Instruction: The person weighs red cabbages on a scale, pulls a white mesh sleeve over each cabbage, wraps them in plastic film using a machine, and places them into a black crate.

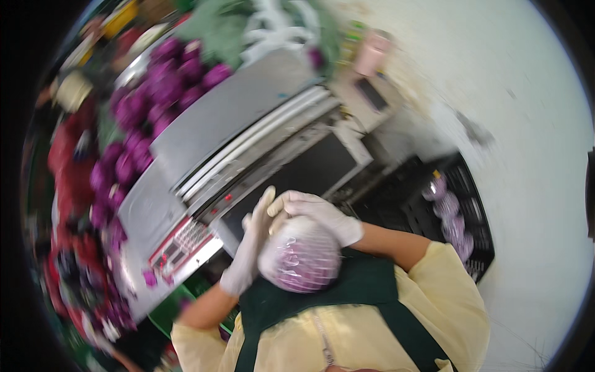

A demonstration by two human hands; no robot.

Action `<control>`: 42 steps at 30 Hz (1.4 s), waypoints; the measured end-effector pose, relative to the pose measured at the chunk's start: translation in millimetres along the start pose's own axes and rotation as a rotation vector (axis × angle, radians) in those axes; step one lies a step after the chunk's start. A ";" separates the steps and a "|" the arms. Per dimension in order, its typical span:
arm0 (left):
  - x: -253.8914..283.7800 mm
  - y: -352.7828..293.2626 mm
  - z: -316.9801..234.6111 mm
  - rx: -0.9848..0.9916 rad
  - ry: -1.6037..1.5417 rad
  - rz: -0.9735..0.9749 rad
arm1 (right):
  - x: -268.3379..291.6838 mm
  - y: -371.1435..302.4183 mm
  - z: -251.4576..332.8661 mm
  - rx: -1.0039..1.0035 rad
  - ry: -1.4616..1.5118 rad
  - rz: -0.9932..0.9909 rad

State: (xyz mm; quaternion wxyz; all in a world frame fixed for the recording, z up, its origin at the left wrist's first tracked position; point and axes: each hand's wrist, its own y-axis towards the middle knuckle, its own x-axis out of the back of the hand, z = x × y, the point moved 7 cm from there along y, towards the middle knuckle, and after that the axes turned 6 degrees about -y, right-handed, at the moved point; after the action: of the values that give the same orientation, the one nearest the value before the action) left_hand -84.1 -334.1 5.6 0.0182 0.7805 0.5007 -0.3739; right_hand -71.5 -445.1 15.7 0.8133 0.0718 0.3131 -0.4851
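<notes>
A red cabbage (300, 257) in shiny clear film rests between my hands, close against my dark green apron (365, 276). White gloves cover both hands. My left hand (248, 242) presses along its left side with the fingers pointing up. Over the cabbage's top right, my right hand (316, 214) curls, its fingertips meeting near my left fingers. Just beyond my hands lies the black plate (316, 164) of a metal wrapping machine (232, 118). The underside of the cabbage and parts of my fingers are hidden.
Unwrapped red cabbages (164, 87) are heaped left of the machine. A red-edged control panel (186, 245) sits at its near left. To my right, a black crate (474, 211) holds several wrapped cabbages (455, 229). A phone (372, 94) and pink bottle (374, 53) stand on a ledge.
</notes>
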 end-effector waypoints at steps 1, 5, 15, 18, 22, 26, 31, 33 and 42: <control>-23.2 -13.7 0.8 -0.041 0.020 0.170 | 33.3 -8.6 -8.8 0.134 -0.267 -0.343; -8.3 1.1 45.8 0.396 -0.336 0.106 | 45.9 -74.7 15.4 0.125 -0.536 -0.484; -194.3 73.8 83.8 0.106 0.563 0.594 | 165.4 -287.2 70.3 0.417 -0.009 -0.684; -173.5 98.7 101.5 0.297 0.350 0.387 | 263.4 -370.7 18.8 0.316 -0.164 -1.092; -157.8 99.0 103.6 0.300 0.405 0.305 | 355.4 -368.1 -42.0 0.191 -0.519 -1.125; -109.2 97.6 105.3 0.241 0.316 0.182 | 383.8 -328.3 -82.0 0.127 -0.422 -1.149; -33.5 40.3 38.6 -0.099 0.307 -0.230 | 426.6 -346.1 -29.6 0.115 -0.969 -1.325; 12.1 18.7 8.1 -0.263 0.319 -0.382 | 378.6 -333.3 46.5 0.250 -1.484 -1.518; 301.2 -28.9 -195.0 -0.964 0.760 -1.245 | 261.9 -57.9 69.0 0.414 -1.187 -1.231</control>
State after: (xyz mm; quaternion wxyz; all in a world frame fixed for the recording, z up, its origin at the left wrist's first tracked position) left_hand 69.1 -9.8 -25.3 -0.0293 0.3443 0.9118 0.2219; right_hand -2.2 -699.1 -70.3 0.4065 -0.2276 -0.2727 -0.8418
